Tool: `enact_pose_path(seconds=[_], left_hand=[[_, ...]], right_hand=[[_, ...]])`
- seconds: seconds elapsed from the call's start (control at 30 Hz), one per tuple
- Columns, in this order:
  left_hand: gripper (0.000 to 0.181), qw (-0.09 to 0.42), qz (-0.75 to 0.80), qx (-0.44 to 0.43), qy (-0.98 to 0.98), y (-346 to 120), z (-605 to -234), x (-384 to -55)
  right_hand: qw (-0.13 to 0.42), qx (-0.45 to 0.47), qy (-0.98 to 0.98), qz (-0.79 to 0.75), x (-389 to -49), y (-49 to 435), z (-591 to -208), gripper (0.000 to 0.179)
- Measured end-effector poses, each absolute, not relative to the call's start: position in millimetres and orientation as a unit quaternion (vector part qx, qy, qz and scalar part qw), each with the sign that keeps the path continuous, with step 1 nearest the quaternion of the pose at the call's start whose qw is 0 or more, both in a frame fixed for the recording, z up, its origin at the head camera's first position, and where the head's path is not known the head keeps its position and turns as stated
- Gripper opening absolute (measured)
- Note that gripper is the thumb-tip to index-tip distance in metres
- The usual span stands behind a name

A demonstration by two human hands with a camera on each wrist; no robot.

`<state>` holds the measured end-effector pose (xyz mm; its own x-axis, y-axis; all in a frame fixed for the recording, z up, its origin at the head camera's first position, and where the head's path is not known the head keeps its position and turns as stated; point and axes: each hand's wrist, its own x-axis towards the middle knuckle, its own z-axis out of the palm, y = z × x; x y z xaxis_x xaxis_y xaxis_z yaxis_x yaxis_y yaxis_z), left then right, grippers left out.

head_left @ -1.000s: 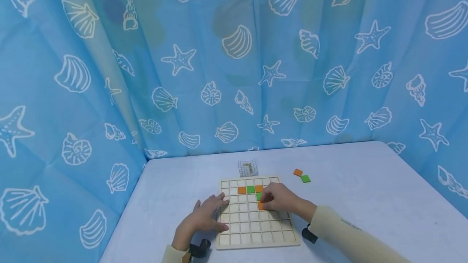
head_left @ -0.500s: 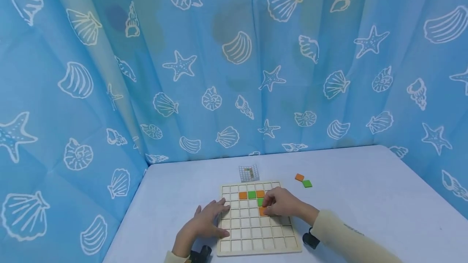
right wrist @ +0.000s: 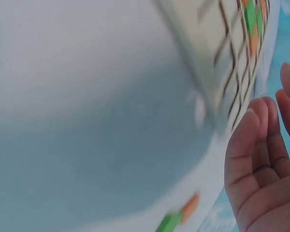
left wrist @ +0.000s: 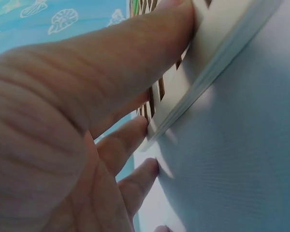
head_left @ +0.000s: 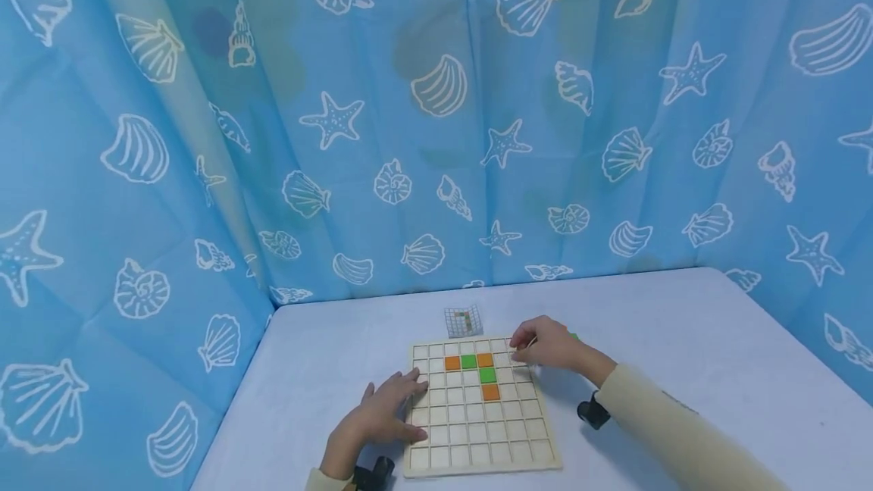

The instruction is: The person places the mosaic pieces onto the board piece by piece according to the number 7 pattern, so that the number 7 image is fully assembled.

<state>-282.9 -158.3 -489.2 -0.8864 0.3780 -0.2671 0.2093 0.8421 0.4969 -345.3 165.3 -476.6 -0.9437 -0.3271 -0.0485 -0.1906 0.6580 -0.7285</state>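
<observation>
A pale wooden grid board [head_left: 458, 433] lies on the table. Set in its cells are an orange tile [head_left: 453, 363], a green tile [head_left: 468, 361] and an orange tile [head_left: 485, 360] in a row; below the last come a green tile [head_left: 487, 375] and an orange tile [head_left: 491, 392]. My left hand [head_left: 382, 414] rests with spread fingers on the board's left edge, the thumb [left wrist: 150, 48] on its frame. Over the far right corner hovers my right hand [head_left: 552, 345], its fingers loosely bent and nothing between them in the right wrist view.
Beyond the board sits a small gridded card [head_left: 464, 320] with a coloured pattern. To the right lie a loose green tile [right wrist: 169, 222] and orange tile [right wrist: 189, 208], mostly hidden behind the right hand in the head view. A blue shell-print curtain [head_left: 436, 135] surrounds the white table [head_left: 341, 339].
My right hand has let go of the lower orange tile, now in its cell, and moved up and right toward the board's far right corner. The left hand stays in place.
</observation>
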Motion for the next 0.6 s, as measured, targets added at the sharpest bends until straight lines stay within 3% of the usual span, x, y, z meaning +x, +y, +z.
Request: enact_pose_path(seconds=[0.27, 0.43, 0.6], left_hand=[[0.078, 0.178, 0.232, 0.155, 0.944, -161, -489, -287], [0.077, 0.177, 0.241, 0.158, 0.941, -163, -487, -285], [0.076, 0.177, 0.253, 0.168, 0.936, -161, -487, -283]], right_hand=[[0.051, -0.039, 0.927, -0.37, -377, 216, -485, 0.026], [0.078, 0.03, 0.92, -0.383, -386, 234, -505, 0.041], [0.095, 0.029, 0.912, -0.398, -385, 250, -512, 0.049]])
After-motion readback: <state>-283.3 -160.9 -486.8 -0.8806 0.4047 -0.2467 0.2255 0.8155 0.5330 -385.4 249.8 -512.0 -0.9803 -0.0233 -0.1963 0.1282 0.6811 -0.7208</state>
